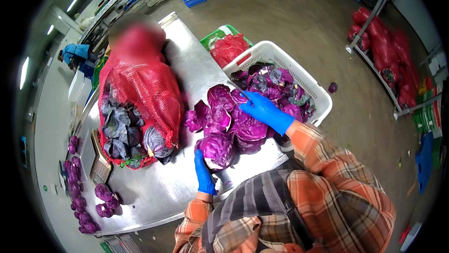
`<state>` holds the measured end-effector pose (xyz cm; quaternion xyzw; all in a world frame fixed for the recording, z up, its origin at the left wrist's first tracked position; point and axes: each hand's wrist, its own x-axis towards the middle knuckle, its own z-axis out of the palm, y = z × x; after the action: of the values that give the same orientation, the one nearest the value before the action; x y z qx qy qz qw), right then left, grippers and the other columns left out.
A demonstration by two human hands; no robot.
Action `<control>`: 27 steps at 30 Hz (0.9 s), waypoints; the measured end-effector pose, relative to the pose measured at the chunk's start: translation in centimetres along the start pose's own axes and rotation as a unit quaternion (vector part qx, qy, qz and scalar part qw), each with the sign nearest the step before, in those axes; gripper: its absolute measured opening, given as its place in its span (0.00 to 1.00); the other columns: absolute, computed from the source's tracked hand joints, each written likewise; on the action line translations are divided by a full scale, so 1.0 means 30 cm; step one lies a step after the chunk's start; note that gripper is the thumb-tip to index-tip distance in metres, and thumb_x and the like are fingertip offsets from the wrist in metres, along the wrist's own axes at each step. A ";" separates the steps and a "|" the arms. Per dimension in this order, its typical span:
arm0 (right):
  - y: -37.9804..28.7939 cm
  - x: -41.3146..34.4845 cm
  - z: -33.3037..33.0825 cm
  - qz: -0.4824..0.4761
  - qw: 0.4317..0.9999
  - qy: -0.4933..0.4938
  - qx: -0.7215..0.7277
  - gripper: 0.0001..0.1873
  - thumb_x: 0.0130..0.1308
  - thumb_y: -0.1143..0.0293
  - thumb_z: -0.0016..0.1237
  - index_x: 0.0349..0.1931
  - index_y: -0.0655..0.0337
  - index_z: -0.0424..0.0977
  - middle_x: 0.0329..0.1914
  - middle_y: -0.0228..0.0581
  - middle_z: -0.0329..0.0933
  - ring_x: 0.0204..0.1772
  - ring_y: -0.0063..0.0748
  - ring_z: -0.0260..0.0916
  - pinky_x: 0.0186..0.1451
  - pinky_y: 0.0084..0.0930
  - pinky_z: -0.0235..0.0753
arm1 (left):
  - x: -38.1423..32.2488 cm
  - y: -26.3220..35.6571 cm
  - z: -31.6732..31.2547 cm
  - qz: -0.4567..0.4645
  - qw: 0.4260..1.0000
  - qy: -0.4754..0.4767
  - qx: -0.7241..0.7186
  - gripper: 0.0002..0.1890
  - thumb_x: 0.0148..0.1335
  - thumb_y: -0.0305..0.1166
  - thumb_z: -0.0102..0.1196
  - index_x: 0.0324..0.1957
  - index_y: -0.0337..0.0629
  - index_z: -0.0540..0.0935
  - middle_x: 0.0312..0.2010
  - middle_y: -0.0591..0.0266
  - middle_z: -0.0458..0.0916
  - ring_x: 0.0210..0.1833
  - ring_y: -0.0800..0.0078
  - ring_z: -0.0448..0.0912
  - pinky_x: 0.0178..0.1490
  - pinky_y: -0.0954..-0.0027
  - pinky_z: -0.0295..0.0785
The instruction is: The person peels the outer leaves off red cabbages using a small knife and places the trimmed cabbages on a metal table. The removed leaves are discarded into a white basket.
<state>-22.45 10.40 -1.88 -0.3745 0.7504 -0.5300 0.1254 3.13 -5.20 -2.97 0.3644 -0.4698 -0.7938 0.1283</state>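
My left hand (204, 176), in a blue glove, holds the side of a trimmed red cabbage head (216, 150) at the near edge of a steel table (158, 197). My right hand (265, 110), gloved in blue too, is closed on a knife (241, 89), its blade pointing up and left above a heap of loose purple leaves (247, 125). Left of the leaves lies an open red mesh sack (147, 91) with untrimmed dark cabbages (122, 130) in its mouth. A white plastic basket (317, 93) full of cut leaves stands to the right.
Trimmed cabbages (75, 186) line the table's far left edge, and several more (104, 197) sit near a digital scale (101, 168). A green crate (229, 30) holding red mesh stands behind the basket. Filled red sacks (382, 49) lie on a rack at right. A person in blue (75, 53) bends far left.
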 end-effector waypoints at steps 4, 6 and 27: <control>-0.214 -0.113 -0.033 0.142 0.957 -0.242 0.077 0.25 0.72 0.64 0.37 0.69 0.45 0.58 0.39 0.45 0.76 0.35 0.27 0.77 0.32 0.28 0.77 | -0.080 0.027 0.075 -0.202 0.976 -0.070 -0.034 0.45 0.61 0.69 0.37 0.67 0.40 0.58 0.61 0.45 0.67 0.58 0.51 0.74 0.46 0.52 0.81; -0.223 -0.182 0.000 0.085 0.973 -0.215 -0.009 0.24 0.73 0.60 0.36 0.68 0.45 0.59 0.31 0.48 0.76 0.25 0.32 0.75 0.26 0.30 0.74 | -0.062 0.040 0.087 -0.235 0.960 -0.106 0.105 0.45 0.62 0.61 0.48 0.66 0.30 0.56 0.57 0.40 0.70 0.55 0.56 0.76 0.49 0.60 0.79; -0.012 -0.157 0.044 0.022 0.992 -0.103 -0.069 0.26 0.70 0.55 0.40 0.63 0.58 0.61 0.48 0.60 0.74 0.42 0.60 0.75 0.40 0.46 0.76 | 0.067 0.018 0.277 0.185 0.919 -0.105 0.331 0.59 0.34 0.44 0.78 0.66 0.30 0.56 0.59 0.44 0.66 0.61 0.57 0.70 0.64 0.63 0.66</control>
<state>-18.29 12.69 -3.09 -0.4184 0.7765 -0.4322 0.1875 -4.15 -1.17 -1.02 0.2077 -0.7757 -0.5883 0.0948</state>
